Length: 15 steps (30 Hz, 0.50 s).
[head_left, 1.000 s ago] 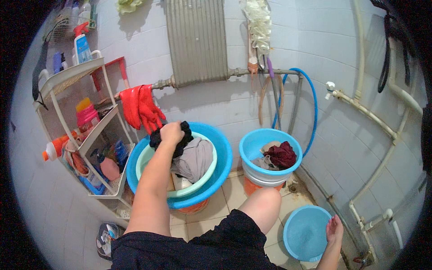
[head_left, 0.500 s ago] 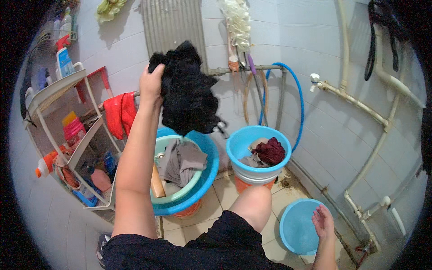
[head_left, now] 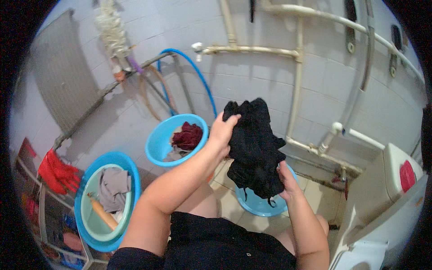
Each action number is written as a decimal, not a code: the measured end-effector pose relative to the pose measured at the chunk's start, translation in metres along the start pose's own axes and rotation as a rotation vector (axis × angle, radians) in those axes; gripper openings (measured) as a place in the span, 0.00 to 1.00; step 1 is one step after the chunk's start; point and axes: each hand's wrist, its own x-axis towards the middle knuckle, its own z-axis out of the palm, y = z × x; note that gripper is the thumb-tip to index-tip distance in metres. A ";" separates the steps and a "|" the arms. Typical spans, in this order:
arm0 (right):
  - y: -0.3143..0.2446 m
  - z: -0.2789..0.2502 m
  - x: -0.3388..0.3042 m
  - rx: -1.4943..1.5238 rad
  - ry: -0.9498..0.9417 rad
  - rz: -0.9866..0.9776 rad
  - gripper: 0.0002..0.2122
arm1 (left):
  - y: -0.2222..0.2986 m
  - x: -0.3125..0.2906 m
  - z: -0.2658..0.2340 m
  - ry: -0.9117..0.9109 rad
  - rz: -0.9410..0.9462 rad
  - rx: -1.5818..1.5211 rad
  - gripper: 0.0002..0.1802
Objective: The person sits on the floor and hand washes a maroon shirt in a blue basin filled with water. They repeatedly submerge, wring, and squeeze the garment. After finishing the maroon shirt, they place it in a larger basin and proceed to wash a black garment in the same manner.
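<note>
Black cloth (head_left: 254,144) is held up in the air, in front of the person, and much of the far rim of a light blue basin (head_left: 260,209) is hidden behind it. The top left edge of the cloth is gripped by the left hand (head_left: 222,135), with the thumb laid over the front. The low right edge is touched by the right hand (head_left: 289,180), but some fingers are hidden, so it cannot be told if the cloth is squeezed there. Two thin strings are hung from the bottom of the cloth.

The light blue basin is set on the tiled floor (head_left: 326,193). To the left, dark red cloth (head_left: 187,136) is piled near the right rim of a blue tub (head_left: 155,144). Farther left, a pale green basin (head_left: 92,225) is nested inside a big blue tub (head_left: 81,211). Grey cloth (head_left: 112,186) is bunched by its far right rim, and a tan stick (head_left: 104,215) is leaned near its close edge. Red gloves (head_left: 56,171) are hung beside the big tub's far left edge.
</note>
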 end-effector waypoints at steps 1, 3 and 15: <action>-0.006 0.004 -0.004 -0.123 0.117 -0.027 0.18 | -0.022 0.004 -0.006 -0.024 -0.045 0.008 0.15; -0.015 -0.012 -0.008 -0.318 0.320 -0.044 0.15 | -0.059 0.013 -0.006 -0.026 -0.158 -0.026 0.18; -0.036 -0.076 -0.013 -0.615 0.737 -0.228 0.11 | -0.176 0.049 -0.064 -0.388 -0.530 0.402 0.27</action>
